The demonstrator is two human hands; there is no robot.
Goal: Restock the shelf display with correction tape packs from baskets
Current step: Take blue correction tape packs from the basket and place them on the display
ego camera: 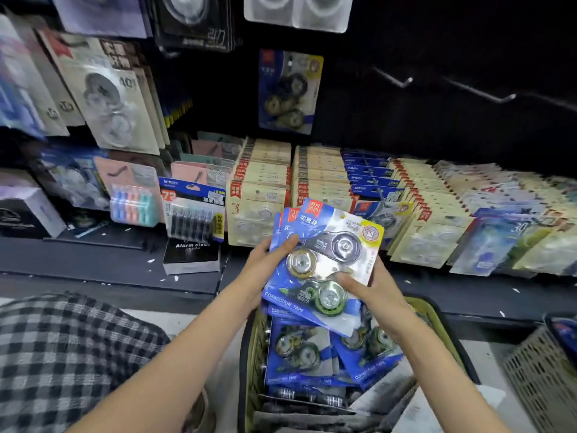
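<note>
Head view, read from the left of the frame: a checked garment (59, 348) fills the lower left corner. Above it, at upper left, carded packs (112, 98) hang in overlapping rows, and below them a black box marked "Alarm clock" (191, 256) stands on the dark shelf (93, 260). At centre the left hand (265, 267) takes the left edge of a fanned stack of blue correction tape packs (324, 257), thumb laid across the front card and fingers hidden behind, so its grip pinches the stack. The right hand (374, 290) holds the stack's lower right side, thumb pressed on the front blister and fingers curled behind. The stack is held just above a yellow-green basket (437, 320) at lower centre, which holds more blue packs (299, 354) lying loose. Behind the hands, rows of cream packs (265, 182) stand upright on the shelf, and one blue pack (290, 92) hangs above them. Further right, bare metal hooks (396, 79) stick out from the dark back panel. At the lower right edge sits a grey basket (543, 373).
</note>
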